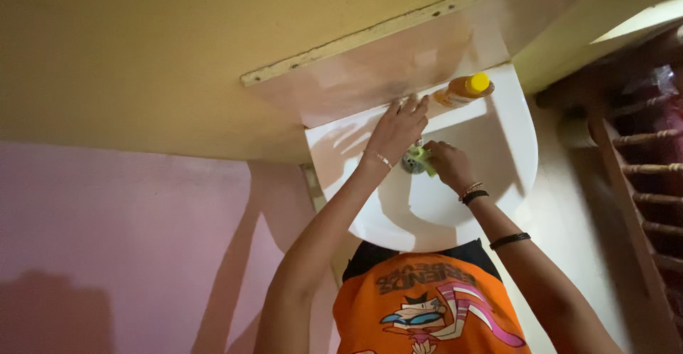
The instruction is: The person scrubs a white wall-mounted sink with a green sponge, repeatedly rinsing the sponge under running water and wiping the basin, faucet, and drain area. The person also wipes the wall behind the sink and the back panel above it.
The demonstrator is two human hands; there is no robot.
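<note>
White sink point(498, 155) below: left hand point(398, 130) rests flat, fingers spread, on its back rim. Right hand point(448, 165) clenches a green sponge point(421, 157) at the tap point(413, 162), orange bottle point(464, 88) nearby.

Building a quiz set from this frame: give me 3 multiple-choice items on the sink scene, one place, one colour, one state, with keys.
1. Where does the bottle lie?
A. On the sink's back ledge
B. In the basin
C. On the floor

2. What colour is the bottle's cap?
A. Red
B. Yellow
C. Blue

3. What is the right hand doing?
A. Hanging free
B. Gripping the bottle
C. Pressing a green sponge at the tap

Key: 1 A, the bottle lies on its side on the rim of the white sink by the wall. 2 B, the cap shows bright yellow. 3 C, the fingers close on the sponge against the metal tap, while the left hand rests on the ledge.
</note>
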